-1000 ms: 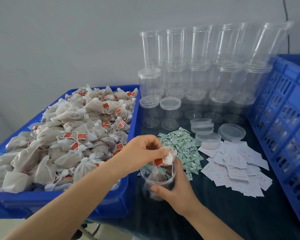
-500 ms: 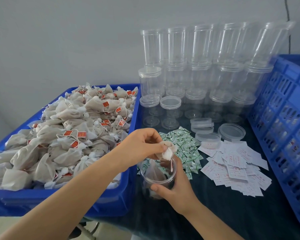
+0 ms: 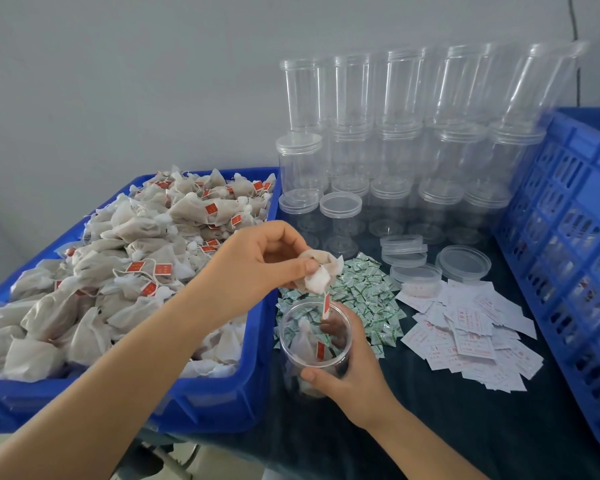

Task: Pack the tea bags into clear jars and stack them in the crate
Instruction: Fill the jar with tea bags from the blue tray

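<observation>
Right hand [image 3: 352, 372] wraps the open jar [image 3: 314, 337] steady, so left-hand fingers [image 3: 291, 268] pinching a tea bag [image 3: 321, 273] can drop it in.

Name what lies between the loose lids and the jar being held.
In the head view, a heap of small green-and-white sachets lies between the loose lids and the jar.

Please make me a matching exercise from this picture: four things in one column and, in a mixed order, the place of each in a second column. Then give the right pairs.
Things:
1. tea bag
2. open jar
3. loose lids
4. paper slips

Places:
A. gripped by the right hand
B. on the cloth beside the blue crate
C. pinched by the left hand
D. in front of the stacked empty jars

Pairs: 1-C, 2-A, 3-D, 4-B
</observation>
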`<state>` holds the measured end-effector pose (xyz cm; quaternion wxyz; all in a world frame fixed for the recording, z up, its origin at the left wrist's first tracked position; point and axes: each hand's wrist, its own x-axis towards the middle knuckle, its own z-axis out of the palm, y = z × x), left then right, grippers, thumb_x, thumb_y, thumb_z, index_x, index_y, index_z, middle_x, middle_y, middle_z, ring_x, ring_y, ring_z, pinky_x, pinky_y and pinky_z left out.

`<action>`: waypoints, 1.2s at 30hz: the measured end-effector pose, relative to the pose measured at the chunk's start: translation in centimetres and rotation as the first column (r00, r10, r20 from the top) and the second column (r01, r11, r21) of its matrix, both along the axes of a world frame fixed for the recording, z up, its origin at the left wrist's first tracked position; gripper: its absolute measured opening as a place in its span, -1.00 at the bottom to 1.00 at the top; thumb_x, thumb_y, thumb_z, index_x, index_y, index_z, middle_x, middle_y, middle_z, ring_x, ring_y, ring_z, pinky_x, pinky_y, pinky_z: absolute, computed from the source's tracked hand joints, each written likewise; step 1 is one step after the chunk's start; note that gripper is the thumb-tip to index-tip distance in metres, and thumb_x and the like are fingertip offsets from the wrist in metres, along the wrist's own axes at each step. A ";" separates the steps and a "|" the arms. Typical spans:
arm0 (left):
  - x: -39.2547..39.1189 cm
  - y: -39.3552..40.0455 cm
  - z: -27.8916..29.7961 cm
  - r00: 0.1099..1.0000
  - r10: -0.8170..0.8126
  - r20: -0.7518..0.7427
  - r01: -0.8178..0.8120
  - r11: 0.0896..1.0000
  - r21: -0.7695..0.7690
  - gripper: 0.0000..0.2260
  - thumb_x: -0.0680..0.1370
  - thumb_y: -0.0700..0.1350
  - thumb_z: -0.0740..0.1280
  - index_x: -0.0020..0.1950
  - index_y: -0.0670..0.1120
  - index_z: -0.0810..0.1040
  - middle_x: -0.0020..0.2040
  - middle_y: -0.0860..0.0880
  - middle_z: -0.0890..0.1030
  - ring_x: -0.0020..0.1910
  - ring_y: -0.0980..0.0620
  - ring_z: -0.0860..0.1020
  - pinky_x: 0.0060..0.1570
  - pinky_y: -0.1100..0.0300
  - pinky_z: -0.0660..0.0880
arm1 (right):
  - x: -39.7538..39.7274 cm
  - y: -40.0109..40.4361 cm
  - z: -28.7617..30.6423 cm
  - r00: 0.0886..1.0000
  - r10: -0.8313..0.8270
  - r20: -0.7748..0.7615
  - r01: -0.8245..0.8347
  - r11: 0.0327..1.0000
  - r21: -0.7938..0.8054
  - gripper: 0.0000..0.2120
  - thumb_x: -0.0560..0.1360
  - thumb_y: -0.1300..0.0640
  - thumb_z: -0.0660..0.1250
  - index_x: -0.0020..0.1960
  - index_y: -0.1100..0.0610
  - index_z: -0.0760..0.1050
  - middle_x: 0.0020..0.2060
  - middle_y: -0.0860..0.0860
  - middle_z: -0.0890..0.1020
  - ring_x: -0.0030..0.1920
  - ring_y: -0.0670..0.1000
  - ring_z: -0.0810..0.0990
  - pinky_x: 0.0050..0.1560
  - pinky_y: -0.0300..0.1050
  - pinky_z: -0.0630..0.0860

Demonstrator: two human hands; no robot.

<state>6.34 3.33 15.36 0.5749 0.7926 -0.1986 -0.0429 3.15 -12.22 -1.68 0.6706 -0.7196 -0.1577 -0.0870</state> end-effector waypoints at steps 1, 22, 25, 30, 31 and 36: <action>-0.2 0.2 0.1 1.000 0.004 0.027 -0.004 1.000 0.013 -0.76 0.29 -0.01 0.44 -0.14 -0.12 0.58 -0.17 -0.04 0.70 -0.18 0.00 0.68 -0.16 0.25 0.61 | 0.0 0.0 0.0 1.000 -0.005 -0.001 0.005 1.000 -0.003 -0.25 0.26 -0.06 0.56 0.31 -0.45 0.28 0.20 -0.30 0.51 0.27 -0.16 0.51 0.14 -0.41 0.45; -1.1 0.3 -3.9 0.809 -0.327 0.489 -0.140 0.701 0.699 -0.92 0.54 -0.07 0.35 -0.01 -0.01 0.61 -0.07 0.11 0.62 -0.03 0.13 0.52 -0.04 0.19 0.46 | 0.1 -0.1 -0.3 1.000 0.025 -0.018 -0.024 0.998 0.053 -0.26 0.31 0.03 0.56 0.34 -0.38 0.29 0.22 -0.24 0.52 0.25 -0.12 0.54 0.11 -0.37 0.49; -1.1 -0.1 -4.1 0.788 -0.388 0.478 -0.102 0.684 0.723 -0.91 0.54 -0.09 0.35 -0.02 -0.06 0.62 -0.09 0.07 0.63 -0.04 0.06 0.54 -0.05 0.14 0.48 | 0.2 -0.1 -0.5 0.999 0.025 -0.026 -0.023 0.998 0.063 -0.25 0.31 0.01 0.58 0.36 -0.34 0.29 0.22 -0.19 0.52 0.25 -0.08 0.55 0.11 -0.33 0.51; -0.6 -0.9 -4.6 0.793 -0.432 0.429 -0.026 0.680 0.733 -0.88 0.57 -0.12 0.31 0.01 -0.10 0.62 -0.05 0.03 0.60 0.00 0.06 0.50 0.03 0.18 0.42 | 0.3 0.0 -0.5 0.999 0.028 -0.041 -0.024 0.997 0.077 -0.23 0.30 -0.12 0.60 0.39 -0.27 0.29 0.24 -0.15 0.55 0.26 -0.03 0.56 0.13 -0.29 0.52; -0.5 -1.0 -4.7 0.790 -0.444 0.422 -0.016 0.674 0.739 -0.88 0.57 -0.11 0.31 0.01 -0.10 0.62 -0.04 0.03 0.60 0.00 0.06 0.49 0.04 0.19 0.41 | 0.3 0.0 -0.5 0.999 0.027 -0.040 -0.024 0.997 0.078 -0.24 0.30 -0.11 0.60 0.39 -0.27 0.29 0.24 -0.15 0.55 0.26 -0.02 0.56 0.13 -0.28 0.52; -0.1 -1.8 -5.2 0.789 -0.509 0.342 -0.006 0.551 0.834 -0.82 0.60 -0.01 0.26 0.03 -0.04 0.61 -0.07 0.08 0.57 -0.01 0.09 0.39 0.06 0.21 0.36 | 0.3 0.0 -0.3 1.000 0.016 -0.014 -0.015 0.997 0.077 -0.27 0.34 -0.02 0.58 0.38 -0.28 0.30 0.22 -0.15 0.56 0.22 -0.05 0.59 0.12 -0.28 0.52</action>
